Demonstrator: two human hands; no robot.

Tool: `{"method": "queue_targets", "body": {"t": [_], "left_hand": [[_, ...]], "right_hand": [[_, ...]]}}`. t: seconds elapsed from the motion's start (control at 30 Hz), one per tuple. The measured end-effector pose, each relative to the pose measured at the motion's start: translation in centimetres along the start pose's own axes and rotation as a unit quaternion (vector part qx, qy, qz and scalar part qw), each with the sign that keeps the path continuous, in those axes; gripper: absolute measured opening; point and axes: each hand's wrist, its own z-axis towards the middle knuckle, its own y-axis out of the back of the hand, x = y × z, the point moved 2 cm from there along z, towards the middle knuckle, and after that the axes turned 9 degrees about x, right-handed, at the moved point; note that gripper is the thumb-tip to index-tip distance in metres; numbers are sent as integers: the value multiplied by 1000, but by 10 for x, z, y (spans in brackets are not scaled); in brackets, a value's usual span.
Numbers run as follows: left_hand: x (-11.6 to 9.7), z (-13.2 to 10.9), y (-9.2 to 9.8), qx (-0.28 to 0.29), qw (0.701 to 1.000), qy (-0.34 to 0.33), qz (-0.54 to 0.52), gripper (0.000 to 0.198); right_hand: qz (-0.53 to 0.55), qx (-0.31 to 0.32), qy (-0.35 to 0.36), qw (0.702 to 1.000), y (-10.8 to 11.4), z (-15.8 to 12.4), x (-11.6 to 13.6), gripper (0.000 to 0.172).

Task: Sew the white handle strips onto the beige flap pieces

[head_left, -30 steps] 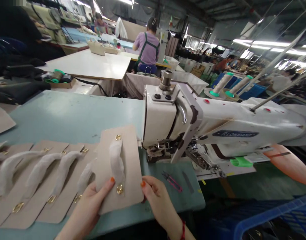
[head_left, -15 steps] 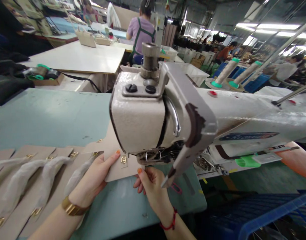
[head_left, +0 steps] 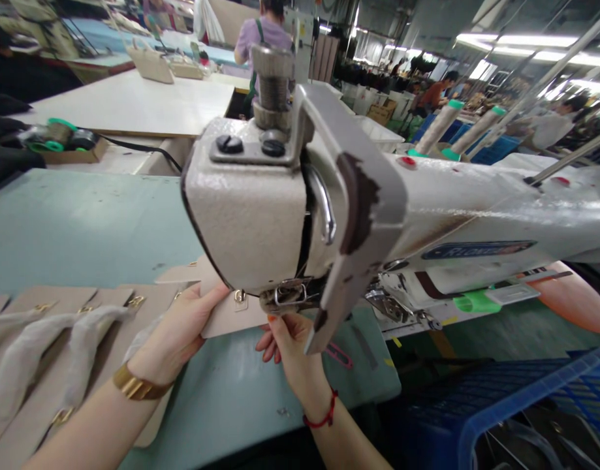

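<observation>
A flat beige leather panel (head_left: 231, 318) with a small gold clasp (head_left: 239, 296) lies partly under the head of a white sewing machine (head_left: 245, 215). My left hand (head_left: 185, 326) grips the panel's left side, thumb on top and fingers beneath; the thumb tip is hidden behind the machine head. At the panel's right edge, just below the presser foot area (head_left: 284, 297), my right hand (head_left: 292, 343) pinches the edge between thumb and fingers. The needle itself is hard to make out.
Several beige panels with gold clasps and white wrapped straps (head_left: 79, 352) overlap at the left on the green table (head_left: 98, 215). A pink-handled tool (head_left: 339, 356) lies right of my hand. A blue crate (head_left: 476, 418) stands lower right. A co-worker (head_left: 265, 39) sits beyond.
The view has shifted, so the machine head looks larger and further left and covers more of the panel and my left thumb. Both hands keep their hold, with little movement against the machine.
</observation>
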Motion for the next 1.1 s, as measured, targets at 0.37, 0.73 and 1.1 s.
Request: {"method": "queue_targets", "body": {"t": [0.37, 0.73, 1.1], "left_hand": [[22, 10, 37, 246, 957, 56, 141, 34], [10, 4, 26, 232, 958, 13, 168, 32], [19, 16, 40, 261, 942, 11, 209, 36]], "right_hand": [[-15, 5, 24, 1000, -4, 0, -9, 54], [22, -5, 14, 1000, -12, -1, -10, 61], [23, -21, 38, 999, -17, 0, -12, 64]]}}
